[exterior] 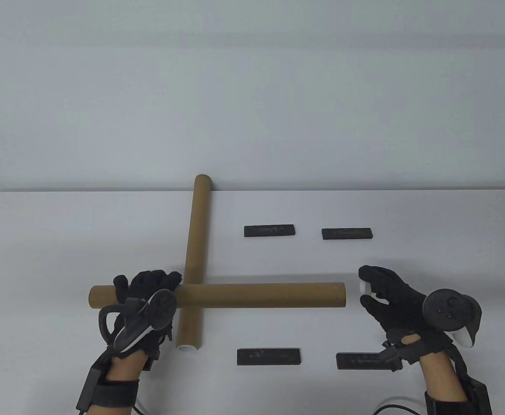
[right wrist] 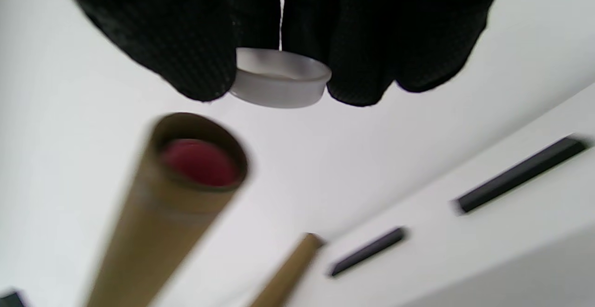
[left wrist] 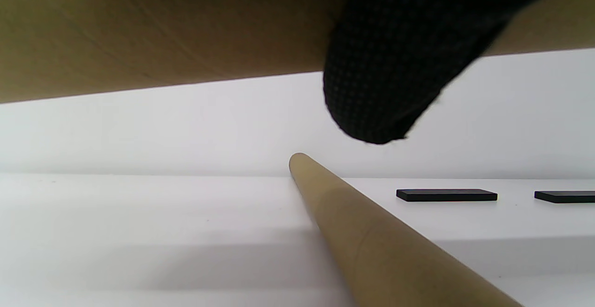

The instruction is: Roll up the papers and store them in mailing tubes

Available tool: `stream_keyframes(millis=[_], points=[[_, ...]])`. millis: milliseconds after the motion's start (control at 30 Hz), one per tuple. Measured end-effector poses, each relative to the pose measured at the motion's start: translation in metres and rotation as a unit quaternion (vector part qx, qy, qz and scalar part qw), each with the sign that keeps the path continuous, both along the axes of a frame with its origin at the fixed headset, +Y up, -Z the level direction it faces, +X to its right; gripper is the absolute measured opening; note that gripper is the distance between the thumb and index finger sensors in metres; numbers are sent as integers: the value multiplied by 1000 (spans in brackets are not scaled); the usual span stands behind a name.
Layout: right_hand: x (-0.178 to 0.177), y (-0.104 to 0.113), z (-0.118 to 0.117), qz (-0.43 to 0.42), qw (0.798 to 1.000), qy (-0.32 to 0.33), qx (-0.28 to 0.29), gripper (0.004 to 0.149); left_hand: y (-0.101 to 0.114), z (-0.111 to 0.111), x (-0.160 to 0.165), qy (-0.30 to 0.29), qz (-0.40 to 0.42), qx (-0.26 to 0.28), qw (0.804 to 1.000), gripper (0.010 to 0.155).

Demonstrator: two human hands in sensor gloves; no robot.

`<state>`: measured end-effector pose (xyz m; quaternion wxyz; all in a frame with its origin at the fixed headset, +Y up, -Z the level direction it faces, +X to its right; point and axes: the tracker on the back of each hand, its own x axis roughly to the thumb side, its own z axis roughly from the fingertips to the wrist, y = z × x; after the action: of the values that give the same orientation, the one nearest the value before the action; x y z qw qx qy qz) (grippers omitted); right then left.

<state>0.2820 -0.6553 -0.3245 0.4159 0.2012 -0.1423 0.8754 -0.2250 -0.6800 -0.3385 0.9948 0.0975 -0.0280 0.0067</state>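
No readable text, label or number anywhere.

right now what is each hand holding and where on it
Left hand grips the crosswise mailing tube near its left end. Right hand pinches a white end cap by its rim between fingertips.

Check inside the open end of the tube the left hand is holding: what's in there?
Something red sits just inside the held tube's open mouth. Its far length is hidden by the tube wall. The right hand holds the white cap off it.
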Motion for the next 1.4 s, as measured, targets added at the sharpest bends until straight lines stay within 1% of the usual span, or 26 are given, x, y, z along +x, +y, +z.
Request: stream_keyframes(millis=[100, 167, 367, 400, 433, 467, 600, 667, 733, 833, 933, 1033, 1133, 1233, 1333, 1400], points=[[-8, -4, 5, -38, 998, 49, -2, 62, 1, 0, 0, -7, 5, 5, 1000, 74], [-13, -5, 6, -47, 997, 63, -2, 62, 1, 1, 1, -14, 14, 5, 1000, 74], [-12, -7, 8, -74, 996, 57, 3, 62, -1, 0, 3, -17, 18, 0, 1000, 74], [-12, -8, 8, -72, 996, 53, 4, 63, -2, -1, 4, -16, 18, -5, 1000, 74], [-13, -8, 9, -66, 997, 49, 6, 63, -2, -2, 6, -3, 16, -17, 1000, 73], [-15, -8, 9, -61, 997, 43, 9, 64, -3, -3, 8, 1, 12, -37, 999, 73], [-19, -8, 12, -62, 997, 42, 13, 74, -4, -2, 11, 6, 22, -45, 999, 73], [-24, -10, 14, -64, 997, 39, 13, 79, -2, -1, 12, 9, 22, -40, 999, 73], [-30, -12, 15, -48, 998, 28, 12, 84, -2, -1, 14, 10, 19, -39, 999, 73], [-35, -14, 12, -19, 999, 29, 9, 88, -2, -1, 15, 12, 15, -49, 999, 73], [-45, -18, 11, -28, 998, 49, -19, 98, -6, -2, 19, 13, 11, -65, 998, 73], [-51, -25, 9, -8, 998, 51, -35, 105, -10, -3, 20, 15, 2, -78, 997, 73], [-56, -37, 4, -9, 995, 67, -78, 108, -15, -4, 21, 20, -2, -91, 996, 73], [-59, -45, -1, -31, 991, 75, -109, 111, -19, -6, 23, 24, -9, -99, 995, 73], [-59, -48, -3, -44, 987, 91, -125, 111, -20, -7, 20, 27, -4, -107, 994, 73], [-57, -47, -4, -39, 987, 95, -124, 110, -19, -7, 18, 26, -3, -109, 994, 73]])
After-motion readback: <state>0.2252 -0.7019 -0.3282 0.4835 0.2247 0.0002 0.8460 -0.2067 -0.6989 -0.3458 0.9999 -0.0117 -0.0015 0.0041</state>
